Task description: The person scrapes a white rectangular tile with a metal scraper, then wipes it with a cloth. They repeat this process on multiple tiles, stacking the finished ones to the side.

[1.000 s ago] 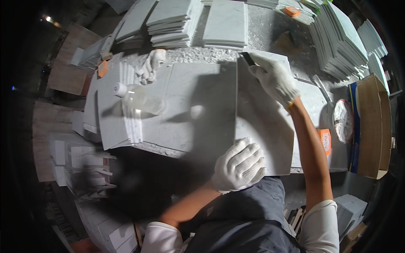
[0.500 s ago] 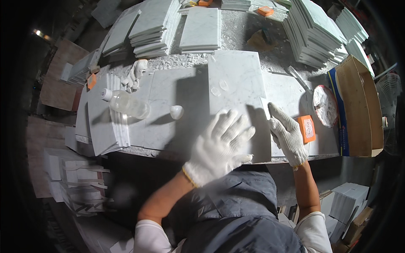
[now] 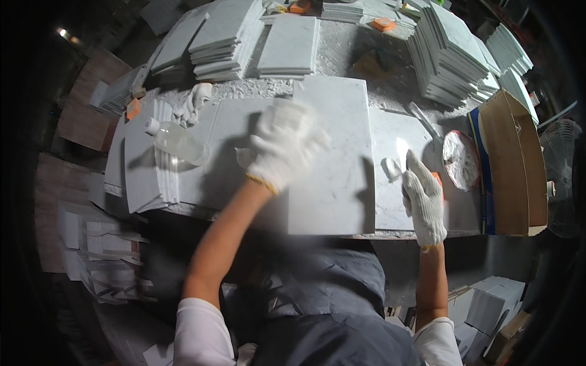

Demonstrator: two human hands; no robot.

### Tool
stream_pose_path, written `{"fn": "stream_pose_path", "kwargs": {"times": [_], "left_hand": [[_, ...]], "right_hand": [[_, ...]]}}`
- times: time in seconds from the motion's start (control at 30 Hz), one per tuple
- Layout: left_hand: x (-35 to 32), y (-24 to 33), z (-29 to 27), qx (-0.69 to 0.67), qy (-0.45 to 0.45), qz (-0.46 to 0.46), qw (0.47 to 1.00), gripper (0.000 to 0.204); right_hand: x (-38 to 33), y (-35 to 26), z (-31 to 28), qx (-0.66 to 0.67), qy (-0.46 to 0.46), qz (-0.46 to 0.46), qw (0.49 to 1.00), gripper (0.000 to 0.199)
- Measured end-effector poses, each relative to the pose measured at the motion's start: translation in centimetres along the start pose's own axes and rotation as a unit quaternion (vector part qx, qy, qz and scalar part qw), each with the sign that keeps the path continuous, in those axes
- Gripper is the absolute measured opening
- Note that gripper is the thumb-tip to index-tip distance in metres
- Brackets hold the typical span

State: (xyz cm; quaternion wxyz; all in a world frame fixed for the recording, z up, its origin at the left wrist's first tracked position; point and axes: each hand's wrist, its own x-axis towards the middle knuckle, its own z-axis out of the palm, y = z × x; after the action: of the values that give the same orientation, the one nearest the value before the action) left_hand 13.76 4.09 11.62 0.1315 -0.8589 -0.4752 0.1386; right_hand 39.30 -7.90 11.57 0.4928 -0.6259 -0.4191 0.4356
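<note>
A white marble tile with faint grey veins [image 3: 339, 165] lies in front of me on other pale slabs, its near end at the bench edge. My left hand [image 3: 284, 143], in a white knitted glove, is over the tile's left side. Motion smears its fingers, so I cannot tell whether they grip anything. Partly covered by that hand is a small white cup-like piece [image 3: 246, 157]. To the right of the tile, my gloved right hand [image 3: 423, 198] has its fingers stretched out together, with nothing visible in them. Close to its fingertips lies a small pale piece [image 3: 391, 169]. Behind it an orange block [image 3: 437, 178] shows partly.
A clear bottle [image 3: 180, 143] lies on slabs at left, near a crumpled white glove [image 3: 195, 104]. At right are a red-rimmed dish of white paste [image 3: 460, 160] and an open cardboard box [image 3: 513, 165]. Tile stacks [image 3: 448, 55] stand at the back among white chips.
My left hand has moved away from me and left, from the tile's near part to its left side. My right hand is now apart from the tile's right edge.
</note>
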Motion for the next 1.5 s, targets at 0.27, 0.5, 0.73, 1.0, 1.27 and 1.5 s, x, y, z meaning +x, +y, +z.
{"fn": "stream_pose_path", "kwargs": {"times": [0.27,0.5,0.73,1.0,1.27,1.5], "left_hand": [[-8.5,5.0,1.1,-0.31,0.232,-0.09,0.918,0.066],[-10.8,6.4,1.7,-0.493,0.25,-0.16,0.818,0.076],[-11.1,6.8,3.1,-0.525,0.26,-0.151,0.796,0.074],[-10.9,6.3,2.7,-0.525,0.23,-0.15,0.806,0.078],[-10.7,6.3,3.2,-0.494,0.286,-0.133,0.81,0.079],[-10.8,6.5,2.8,-0.546,0.234,-0.17,0.786,0.08]], "right_hand": [[3.2,-2.1,6.5,-0.222,-0.085,-0.065,0.969,0.05],[5.3,-3.6,10.2,-0.352,-0.113,-0.211,0.905,0.043],[6.9,-3.4,12.2,-0.328,-0.139,-0.183,0.916,0.037],[7.5,-3.3,13.2,-0.393,-0.127,-0.176,0.894,0.033],[7.1,-3.2,11.7,-0.302,-0.13,-0.226,0.917,0.035],[8.1,-2.9,13.9,-0.413,-0.161,-0.188,0.877,0.036]]}}
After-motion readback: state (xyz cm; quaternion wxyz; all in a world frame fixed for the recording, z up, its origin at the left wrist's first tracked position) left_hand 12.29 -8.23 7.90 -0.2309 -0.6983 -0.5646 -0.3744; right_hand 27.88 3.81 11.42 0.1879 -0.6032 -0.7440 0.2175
